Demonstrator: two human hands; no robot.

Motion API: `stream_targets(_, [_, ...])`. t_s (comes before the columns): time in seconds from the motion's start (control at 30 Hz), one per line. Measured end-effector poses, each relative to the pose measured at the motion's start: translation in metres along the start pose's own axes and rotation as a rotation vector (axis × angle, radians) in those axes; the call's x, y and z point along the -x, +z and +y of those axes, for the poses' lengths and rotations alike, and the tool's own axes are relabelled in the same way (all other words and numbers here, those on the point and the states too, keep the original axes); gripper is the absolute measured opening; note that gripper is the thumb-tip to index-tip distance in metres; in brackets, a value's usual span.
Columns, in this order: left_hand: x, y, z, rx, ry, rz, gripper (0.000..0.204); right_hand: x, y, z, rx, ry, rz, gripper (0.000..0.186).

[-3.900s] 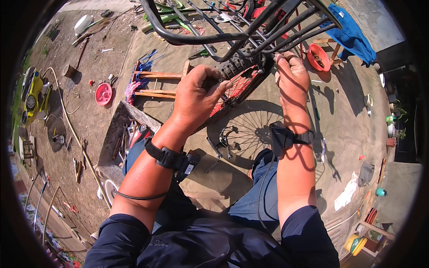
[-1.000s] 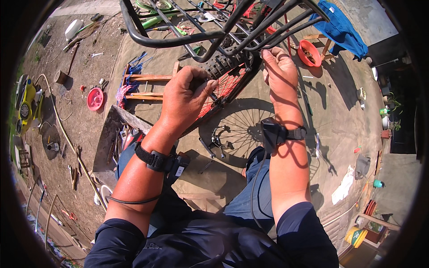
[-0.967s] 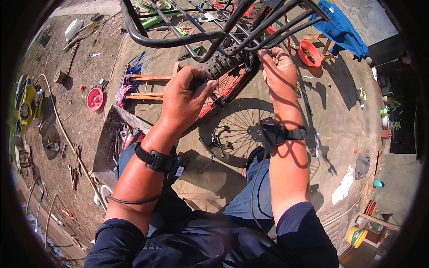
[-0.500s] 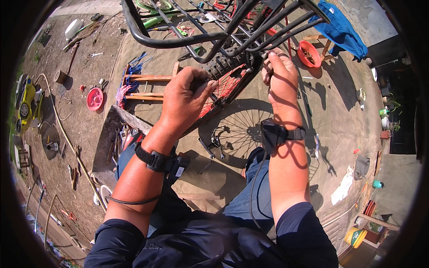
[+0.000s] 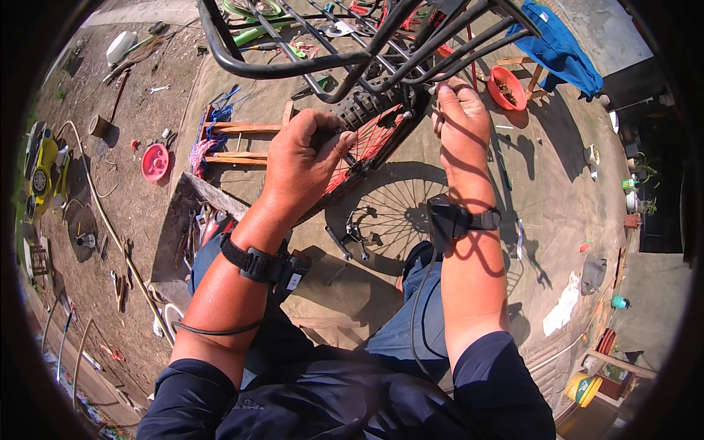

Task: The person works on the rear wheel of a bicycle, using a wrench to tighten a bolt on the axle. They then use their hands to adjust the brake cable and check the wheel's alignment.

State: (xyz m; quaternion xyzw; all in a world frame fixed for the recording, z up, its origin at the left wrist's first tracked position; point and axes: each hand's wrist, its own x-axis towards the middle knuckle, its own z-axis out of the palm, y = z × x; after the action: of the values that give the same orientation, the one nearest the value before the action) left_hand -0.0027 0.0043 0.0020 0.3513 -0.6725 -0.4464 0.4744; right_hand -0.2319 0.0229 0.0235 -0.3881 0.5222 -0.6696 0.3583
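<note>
Before you, the bicycle's black rear rack (image 5: pixel 271 71) sits over its knobby tyre (image 5: pixel 358 110). Your left hand (image 5: pixel 304 150), fingers curled, is beside the tyre; your half-closed right hand (image 5: pixel 463 121) is near the rack. Whether either grips anything, I can't tell.

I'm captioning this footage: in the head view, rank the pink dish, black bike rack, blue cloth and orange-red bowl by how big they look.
1. Black bike rack, helped by being nearest the camera
2. Blue cloth
3. Orange-red bowl
4. Pink dish
</note>
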Motion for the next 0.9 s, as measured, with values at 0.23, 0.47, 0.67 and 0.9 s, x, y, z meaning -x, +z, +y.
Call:
stream_targets(0.23, [0.0, -0.002, 0.0, -0.037, 0.0, -0.003, 0.017, 0.002, 0.0, -0.001, -0.102, 0.079, -0.028, 0.021])
stream_targets(0.47, [0.0, 0.001, 0.003, -0.032, 0.001, -0.004, 0.017, -0.003, -0.004, 0.006, 0.058, -0.032, 0.04, 0.015])
stream_targets(0.67, [0.001, -0.003, -0.001, -0.016, -0.002, 0.01, 0.016, 0.011, -0.008, -0.042, -0.251, -0.081, 0.027, 0.02])
stream_targets(0.9, [0.0, -0.002, -0.002, -0.084, 0.055, 0.03, 0.016, -0.003, -0.07, -0.062, -0.194, 0.04, 0.204, 0.02])
